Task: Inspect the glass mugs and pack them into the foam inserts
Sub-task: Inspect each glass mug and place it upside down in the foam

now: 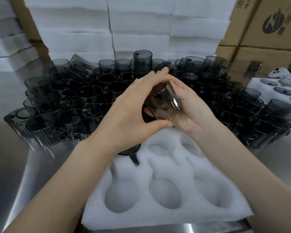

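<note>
The held mug (160, 103) is smoky brown-grey glass; mugs behind (91, 95) are darker smoke-grey, nr black where crowded. Plain white: foam insert (94, 216) & foam stacks (84, 39). Tan cardboard boxes (267, 52) carry a dark grey round logo (274, 22); silver-grey table (12, 174)

Held mug (160, 105) over the foam insert's (148, 167) far edge, half covered by left hand (124, 111) and right hand (191, 108), handle unseen, packed mug (133, 151) in its far-left pocket mostly under the left wrist, second insert (259, 83) to its right cut by the frame edge, cardboard box (274, 22) beyond that, print unreadable
</note>
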